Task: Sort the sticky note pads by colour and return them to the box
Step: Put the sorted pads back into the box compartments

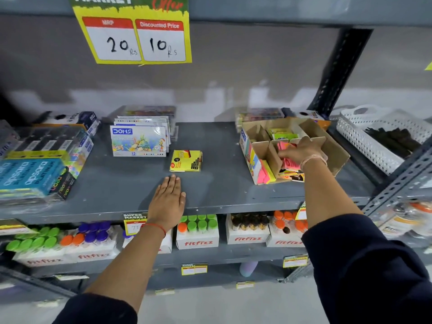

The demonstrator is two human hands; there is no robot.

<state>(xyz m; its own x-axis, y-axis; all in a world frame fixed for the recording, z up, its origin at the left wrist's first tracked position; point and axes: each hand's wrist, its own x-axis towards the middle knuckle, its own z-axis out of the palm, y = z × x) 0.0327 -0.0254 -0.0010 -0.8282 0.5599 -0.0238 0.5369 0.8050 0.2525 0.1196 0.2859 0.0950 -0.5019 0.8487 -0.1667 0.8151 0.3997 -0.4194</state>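
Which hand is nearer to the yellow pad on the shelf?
Left. The left hand lies flat just in front of the yellow pad; the right hand is far right, in the box.

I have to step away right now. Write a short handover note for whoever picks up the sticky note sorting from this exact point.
Left hand: flat and empty on the grey shelf, just in front of the yellow sticky note pads.
Right hand: inside the cardboard box, gripping the pink sticky note pads.
Done: yellow-green pads sit in the rear compartment; pink is going into the middle one.
Left: release the pink pads, then move the yellow stack from the shelf into the box.
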